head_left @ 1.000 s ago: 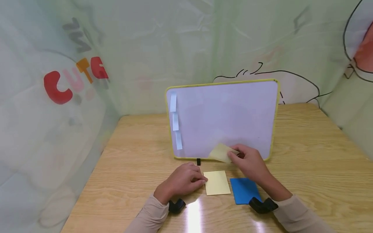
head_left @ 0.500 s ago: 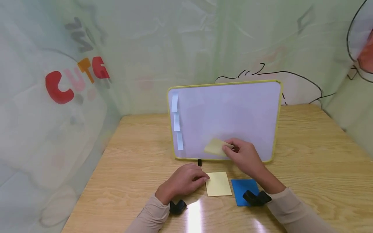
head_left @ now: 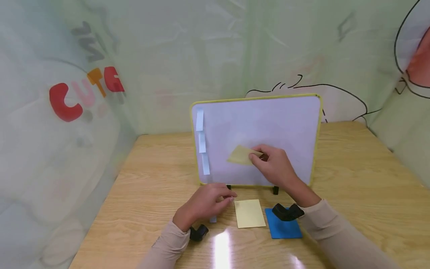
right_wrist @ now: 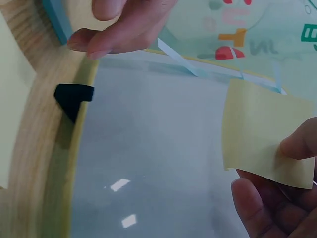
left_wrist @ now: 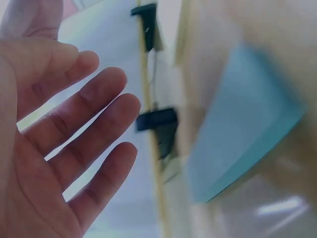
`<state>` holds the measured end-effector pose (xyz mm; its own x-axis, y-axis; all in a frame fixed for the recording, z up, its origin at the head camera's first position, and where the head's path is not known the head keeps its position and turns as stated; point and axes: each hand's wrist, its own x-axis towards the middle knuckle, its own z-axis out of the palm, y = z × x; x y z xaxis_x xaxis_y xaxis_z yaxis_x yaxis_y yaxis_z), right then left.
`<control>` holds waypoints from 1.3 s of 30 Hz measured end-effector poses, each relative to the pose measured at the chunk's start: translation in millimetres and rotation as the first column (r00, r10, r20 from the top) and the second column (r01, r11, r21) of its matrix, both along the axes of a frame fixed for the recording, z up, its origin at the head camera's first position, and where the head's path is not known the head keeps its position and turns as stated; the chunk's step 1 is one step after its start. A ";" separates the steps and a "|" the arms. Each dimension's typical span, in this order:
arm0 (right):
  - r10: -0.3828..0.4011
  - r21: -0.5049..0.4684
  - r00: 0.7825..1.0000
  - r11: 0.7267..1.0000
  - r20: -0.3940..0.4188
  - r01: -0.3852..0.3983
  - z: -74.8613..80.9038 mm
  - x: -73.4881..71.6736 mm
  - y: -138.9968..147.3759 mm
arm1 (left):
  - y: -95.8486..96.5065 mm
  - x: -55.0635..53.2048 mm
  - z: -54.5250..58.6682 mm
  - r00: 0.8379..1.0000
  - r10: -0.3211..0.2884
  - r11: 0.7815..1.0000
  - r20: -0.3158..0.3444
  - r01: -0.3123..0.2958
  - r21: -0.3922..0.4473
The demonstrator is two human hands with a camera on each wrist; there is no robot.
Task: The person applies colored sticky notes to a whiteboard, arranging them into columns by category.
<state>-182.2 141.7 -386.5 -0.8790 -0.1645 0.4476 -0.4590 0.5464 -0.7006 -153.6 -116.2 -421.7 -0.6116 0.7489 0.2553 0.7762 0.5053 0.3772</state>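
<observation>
My right hand [head_left: 273, 166] pinches a yellow sticky note [head_left: 238, 155] by its right edge, in front of a whiteboard [head_left: 282, 119] with a yellow frame. In the right wrist view the note [right_wrist: 257, 124] faces me, thumb on its front and fingers behind. My left hand [head_left: 209, 201] hovers low at the board's front edge, fingers loosely spread with nothing in them. Below it, a light blue sticky note pad [left_wrist: 242, 119] lies on the table, mostly hidden in the head view. Beside it is a yellow sticky note pad [head_left: 250, 213].
Light blue strips, including one at the top [head_left: 199, 120], hang down the board's left side. A dark blue square [head_left: 284, 228] lies right of the yellow pad, partly under the right wrist strap. Black feet [head_left: 276, 190] prop the board on the wooden table [head_left: 154, 172].
My right hand has carried the yellow note up and left across the board. My left hand has lifted away from the yellow pad's edge and shifted slightly left, uncovering a corner of light blue.
</observation>
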 end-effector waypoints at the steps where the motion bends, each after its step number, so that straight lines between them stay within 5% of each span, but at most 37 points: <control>1: 0.003 -0.006 1.000 1.000 -0.011 -0.003 1.1 -2.7 -1.0 | -1.9 -2.2 3.8 1.000 0.000 1.000 -0.007 0.000 0.008; 9: -0.036 -0.066 0.995 0.997 -0.090 0.030 41.7 -11.7 -18.1 | -16.7 -20.6 36.4 0.987 0.025 0.995 -0.158 -0.009 0.102; 16: -0.078 -0.064 0.981 0.996 -0.177 0.068 56.5 -22.1 -21.5 | -19.4 -31.0 63.0 0.949 0.055 0.974 -0.310 0.017 0.224; 22: -0.071 -0.086 0.951 0.995 -0.302 0.047 65.0 -27.1 -26.6 | -21.5 -34.7 75.6 0.924 0.097 0.954 -0.370 0.020 0.300; 30: -0.077 -0.153 0.887 0.988 -0.454 0.008 74.8 -34.9 -32.2 | -26.4 -39.0 93.5 0.918 0.167 0.914 -0.361 -0.007 0.405; 39: -0.093 -0.203 0.854 0.979 -0.511 -0.015 81.7 -33.0 -36.3 | -28.1 -41.1 103.4 0.922 0.195 0.887 -0.334 -0.021 0.461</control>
